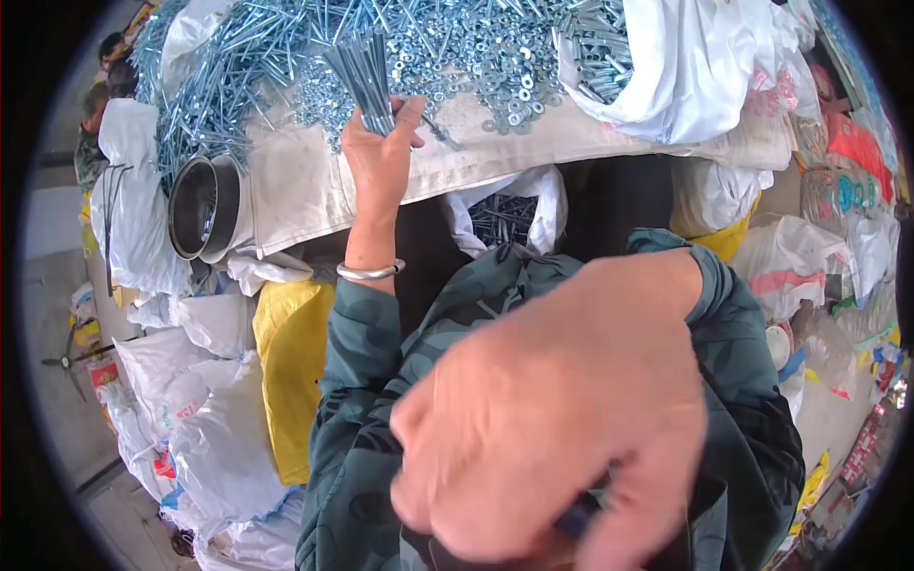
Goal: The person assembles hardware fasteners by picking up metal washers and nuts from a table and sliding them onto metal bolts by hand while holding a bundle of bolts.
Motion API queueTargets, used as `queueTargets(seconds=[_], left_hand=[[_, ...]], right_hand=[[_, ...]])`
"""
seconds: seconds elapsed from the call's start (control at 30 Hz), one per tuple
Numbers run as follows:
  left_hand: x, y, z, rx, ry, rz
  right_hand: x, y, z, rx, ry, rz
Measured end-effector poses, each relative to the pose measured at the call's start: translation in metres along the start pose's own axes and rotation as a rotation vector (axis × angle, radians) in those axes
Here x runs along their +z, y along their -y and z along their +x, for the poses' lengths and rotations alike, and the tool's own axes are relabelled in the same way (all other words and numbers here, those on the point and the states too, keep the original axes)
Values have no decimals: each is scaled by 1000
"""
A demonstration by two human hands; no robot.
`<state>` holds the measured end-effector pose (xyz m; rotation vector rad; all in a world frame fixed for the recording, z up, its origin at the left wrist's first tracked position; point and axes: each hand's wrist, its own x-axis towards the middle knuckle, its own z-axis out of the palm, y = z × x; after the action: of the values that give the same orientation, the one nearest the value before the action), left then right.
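Note:
My left hand [381, 157], with a bangle [371, 270] at its wrist, reaches up to the table's near edge. Its fingers are closed round a bundle of long metal bolts [364, 84], which fan out upward. Small nuts [409, 71] and flat washers [515, 105] lie heaped just beyond that hand. Very large and close to the view, my right hand [562, 409] hangs in front of my body, its back showing. Its fingers bend downward, blurred, with their tips mostly hidden, so whether it holds anything cannot be made out.
Loose bolts [228, 71] pile up at the far left. A white bag [676, 86] holds metal sleeves [605, 71] at the right. A round dark pan [193, 209] stands by the cloth-covered edge [295, 195]. Below sits an open bag of dark bolts [503, 221]. Filled sacks [224, 419] crowd the left.

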<state>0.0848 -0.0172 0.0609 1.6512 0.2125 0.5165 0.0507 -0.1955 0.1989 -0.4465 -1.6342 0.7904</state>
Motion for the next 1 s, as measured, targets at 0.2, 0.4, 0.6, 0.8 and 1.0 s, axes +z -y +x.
queueTargets(seconds=[0.2,0.4,0.6,0.8,1.0], left_hand=[[-2,-6,-4,16,-34,60],[6,-15,-2,27,43,-23],[7,-8,1,34,25,-48],[8,-9,2,65,51,77],[10,-9,-1,57,68,83]], right_hand=[[-71,-55,-99,343,-790,-30],[-93,-122,-137,538,-1117,-454],[-80,-119,-129,606,-1125,-606],[-80,-133,-132,489,-1156,-672],[-86,-139,-134,471,-1228,-752]])
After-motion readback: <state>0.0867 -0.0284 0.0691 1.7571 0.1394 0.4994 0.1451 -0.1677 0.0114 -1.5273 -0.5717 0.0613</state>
